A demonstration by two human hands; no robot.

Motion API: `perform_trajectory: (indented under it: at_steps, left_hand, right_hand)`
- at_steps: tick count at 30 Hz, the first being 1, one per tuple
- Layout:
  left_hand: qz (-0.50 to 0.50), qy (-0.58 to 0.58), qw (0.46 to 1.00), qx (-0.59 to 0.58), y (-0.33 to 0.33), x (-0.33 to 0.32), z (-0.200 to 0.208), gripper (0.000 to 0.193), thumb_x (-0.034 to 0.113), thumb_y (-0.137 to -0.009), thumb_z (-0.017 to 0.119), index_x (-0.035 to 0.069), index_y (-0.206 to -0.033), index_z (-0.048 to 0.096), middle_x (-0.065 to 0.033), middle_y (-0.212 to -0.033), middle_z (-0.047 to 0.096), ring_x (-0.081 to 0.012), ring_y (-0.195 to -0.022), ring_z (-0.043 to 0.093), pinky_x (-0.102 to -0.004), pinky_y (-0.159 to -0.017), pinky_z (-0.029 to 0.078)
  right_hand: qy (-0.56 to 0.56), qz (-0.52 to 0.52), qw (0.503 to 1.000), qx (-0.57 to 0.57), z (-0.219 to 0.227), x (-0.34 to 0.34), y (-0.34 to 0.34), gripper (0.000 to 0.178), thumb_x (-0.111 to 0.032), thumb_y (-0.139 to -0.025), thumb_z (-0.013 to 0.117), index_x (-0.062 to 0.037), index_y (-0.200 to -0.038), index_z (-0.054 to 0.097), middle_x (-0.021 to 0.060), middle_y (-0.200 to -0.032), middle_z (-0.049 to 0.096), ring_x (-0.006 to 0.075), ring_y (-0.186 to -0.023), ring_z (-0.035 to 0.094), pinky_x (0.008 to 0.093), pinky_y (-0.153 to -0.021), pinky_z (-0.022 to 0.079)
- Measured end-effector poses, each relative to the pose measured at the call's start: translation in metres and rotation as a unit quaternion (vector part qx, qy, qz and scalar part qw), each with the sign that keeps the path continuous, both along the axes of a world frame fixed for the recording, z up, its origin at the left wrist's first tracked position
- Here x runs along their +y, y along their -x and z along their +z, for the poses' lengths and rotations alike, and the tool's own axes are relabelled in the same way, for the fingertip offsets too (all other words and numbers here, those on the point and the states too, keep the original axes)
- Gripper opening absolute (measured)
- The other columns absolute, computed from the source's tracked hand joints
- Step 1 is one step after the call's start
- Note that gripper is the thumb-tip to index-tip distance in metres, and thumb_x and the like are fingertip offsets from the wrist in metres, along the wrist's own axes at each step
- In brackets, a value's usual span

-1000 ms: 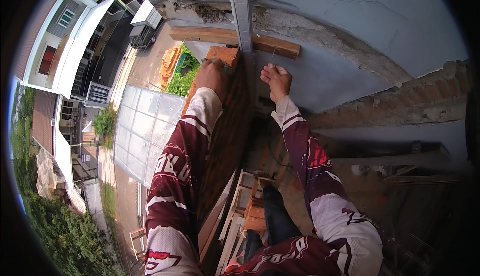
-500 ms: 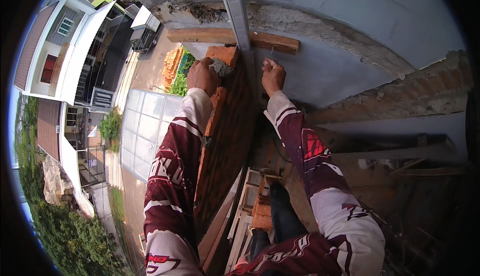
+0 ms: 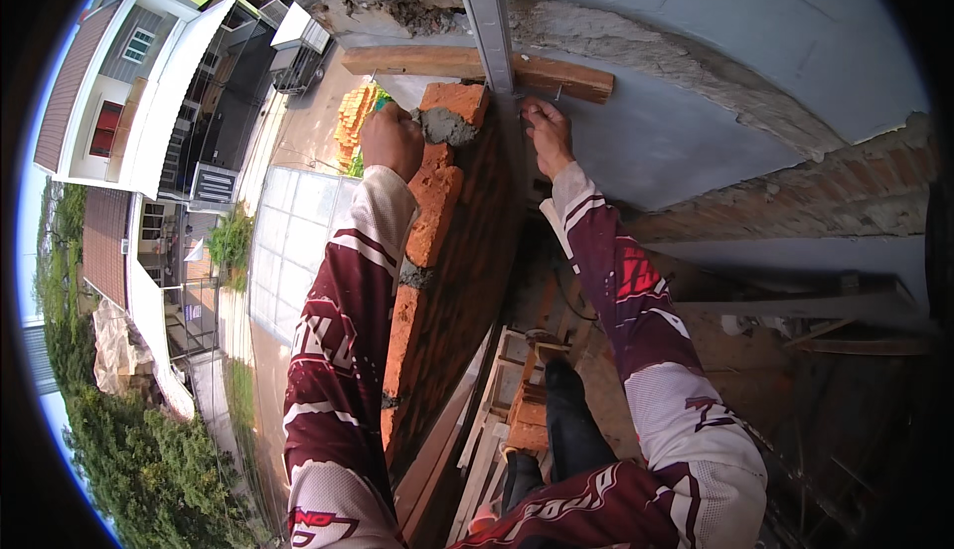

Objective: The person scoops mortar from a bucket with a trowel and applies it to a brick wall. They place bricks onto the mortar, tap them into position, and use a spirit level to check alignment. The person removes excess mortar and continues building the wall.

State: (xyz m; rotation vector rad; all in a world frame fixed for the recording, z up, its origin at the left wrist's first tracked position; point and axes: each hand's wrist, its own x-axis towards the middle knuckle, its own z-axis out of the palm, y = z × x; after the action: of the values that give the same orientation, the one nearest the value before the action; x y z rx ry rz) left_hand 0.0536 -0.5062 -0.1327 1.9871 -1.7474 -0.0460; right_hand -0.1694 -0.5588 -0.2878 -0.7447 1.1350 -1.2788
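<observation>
My left hand (image 3: 392, 140) is closed, its knuckles up, on the outer side of an orange brick (image 3: 455, 98) at the wall's far end. Grey mortar (image 3: 449, 129) coats the near face of that brick. Below it the narrow top of the brick wall (image 3: 429, 221) runs toward me. My right hand (image 3: 550, 138) is pinched just right of an upright metal channel (image 3: 483, 17), beneath a wooden board (image 3: 568, 76) with a nail (image 3: 558, 92) sticking out. Whatever either hand's fingers hold is hidden or too thin to make out.
A grey plastered wall (image 3: 686, 137) rises ahead and to the right, with a rough ledge across it. Far below on the left lie a translucent roof (image 3: 288, 251), houses and trees. Bricks (image 3: 529, 424) and wooden planks (image 3: 484, 470) are by my feet.
My left hand has shifted left, off the mortared brick, uncovering more of it and the wall top. My right hand stays pinched near the channel. The whole view has shifted slightly.
</observation>
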Motion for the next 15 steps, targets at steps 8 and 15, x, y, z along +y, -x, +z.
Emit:
perform_trajectory:
  at_steps: [8, 15]
  left_hand:
    - [0.005, -0.021, 0.995, 0.098, 0.019, 0.008, 0.008, 0.018, 0.013, -0.079, 0.057, -0.001, -0.078, 0.069, -0.0226, -0.079, 0.067, -0.0385, -0.080, 0.066, -0.0463, -0.079, 0.052]
    - [0.041, -0.091, 0.989, 0.105, -0.010, -0.001, 0.004, 0.022, 0.016, -0.082, 0.058, -0.001, -0.090, 0.068, -0.0248, -0.099, 0.067, -0.0395, -0.094, 0.064, -0.0468, -0.087, 0.050]
  right_hand:
    - [-0.027, -0.081, 0.995, -0.051, 0.001, -0.012, -0.005, 0.020, -0.021, -0.098, 0.058, -0.0132, -0.115, 0.065, 0.0013, -0.114, 0.067, 0.0146, -0.108, 0.059, 0.0338, -0.082, 0.043]
    - [-0.004, -0.093, 0.986, -0.137, 0.007, 0.008, -0.016, 0.014, -0.018, -0.095, 0.062, -0.0128, -0.108, 0.064, 0.0009, -0.105, 0.067, 0.0131, -0.096, 0.062, 0.0312, -0.078, 0.047]
